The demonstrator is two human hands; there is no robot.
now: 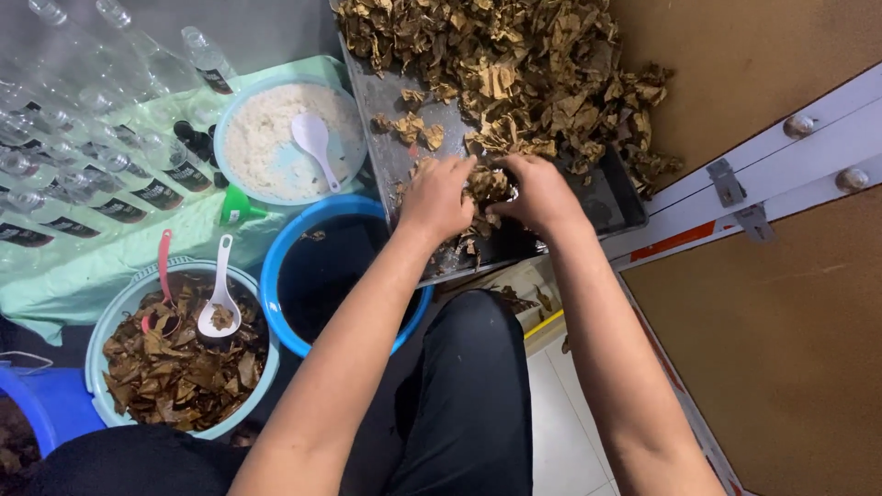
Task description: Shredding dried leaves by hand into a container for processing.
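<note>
A dark metal tray [377, 101] carries a big heap of dried brown leaves [514, 64]. My left hand [439, 195] and my right hand [540, 193] rest side by side at the tray's near end. Both have their fingers curled into a small clump of the leaves [487, 184] between them. My forearms reach up from the bottom of the view over my dark trousers.
A blue bucket [285, 266] stands just left of my left arm. A pale basket of dried leaves [119, 321] holds a white spoon [220, 303]. A bowl of white powder [266, 138] has another spoon. Several clear bottles [83, 156] lie on a green cloth. A brown door [781, 321] is right.
</note>
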